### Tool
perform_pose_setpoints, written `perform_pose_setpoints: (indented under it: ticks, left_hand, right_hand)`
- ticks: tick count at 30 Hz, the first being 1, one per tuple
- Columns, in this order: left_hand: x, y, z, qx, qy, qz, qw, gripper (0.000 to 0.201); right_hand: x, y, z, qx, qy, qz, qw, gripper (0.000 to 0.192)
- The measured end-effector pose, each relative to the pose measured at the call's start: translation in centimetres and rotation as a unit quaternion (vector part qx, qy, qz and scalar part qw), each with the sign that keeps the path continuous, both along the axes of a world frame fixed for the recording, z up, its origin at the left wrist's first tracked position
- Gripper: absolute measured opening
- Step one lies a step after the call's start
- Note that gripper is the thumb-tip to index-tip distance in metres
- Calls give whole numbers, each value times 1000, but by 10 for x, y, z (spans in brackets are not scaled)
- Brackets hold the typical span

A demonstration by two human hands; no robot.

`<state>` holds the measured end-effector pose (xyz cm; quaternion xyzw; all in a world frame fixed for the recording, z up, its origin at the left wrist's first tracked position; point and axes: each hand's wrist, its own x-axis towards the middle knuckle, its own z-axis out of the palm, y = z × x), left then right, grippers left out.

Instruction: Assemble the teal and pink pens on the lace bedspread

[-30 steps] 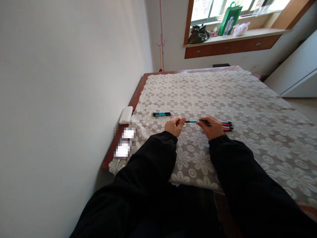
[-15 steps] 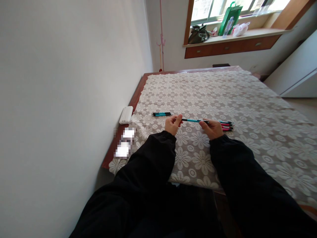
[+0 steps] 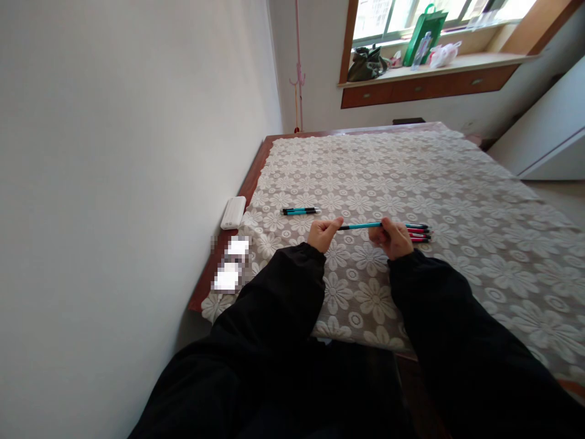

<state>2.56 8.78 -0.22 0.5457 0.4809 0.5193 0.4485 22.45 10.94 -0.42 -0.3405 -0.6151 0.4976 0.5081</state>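
Note:
A blue pen (image 3: 363,226) with black ends is stretched level between my two hands, above the patterned tablecloth. My left hand (image 3: 322,235) pinches its left end between thumb and fingers. At the other end my right hand (image 3: 393,238) grips the pen, thumb on top, hiding that tip. Two more blue-and-black pens (image 3: 300,211) lie side by side on the cloth, beyond my left hand. Just right of my right hand sits a small group of pens, red-and-black ones (image 3: 419,235) with a dark one behind; my fingers partly cover them.
The lace-flower tablecloth (image 3: 365,164) covers a wooden table set against the white wall. A white box-shaped device (image 3: 233,212) rests on the table's left edge, near a blurred-out patch. Bags, including a green bag (image 3: 425,36), stand on the windowsill.
Both hands have shifted their hold on the pen. The right thumb has moved up onto the pen and the fingers have curled below; the left hand has moved slightly right.

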Motion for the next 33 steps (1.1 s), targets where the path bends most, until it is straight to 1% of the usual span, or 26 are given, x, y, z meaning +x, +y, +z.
perform_pose_setpoints:
  ticks: [4,7,10,12,15,19,25,29,31,33]
  left_hand:
    - [0,-4,6,6,-4,-10,1000,72]
    - [0,-5,10,10,-10,-13,1000,72]
    - [1,-3,8,5,-21,-8,1000,71]
    - [1,0,5,-5,-41,4,999,71]
    - [1,5,0,-40,-84,22,995,70]
    - [2,9,-1,-90,-131,26,987,70]
    - [5,7,6,-130,-186,-12,974,72]
    - [6,5,7,-138,-212,-57,966,71]
    - [6,4,5,-138,-215,-75,964,70]
    - [6,5,5,-142,-219,-80,962,69]
  right_hand:
    - [-2,-1,0,-28,19,29,999,66]
    - [0,1,-4,-44,13,20,999,66]
    - [4,4,-9,-43,-24,-1,999,64]
    - [6,4,-10,-34,-56,-18,998,61]
    - [6,1,-7,1,-95,-32,995,57]
    - [5,-3,-2,36,-102,-14,994,50]
    - [5,-3,-5,28,-79,-5,996,39]
    - [4,-6,3,39,-96,29,994,36]
    - [4,-9,9,50,-110,33,992,35]
    - [3,-10,12,66,-129,34,989,32]
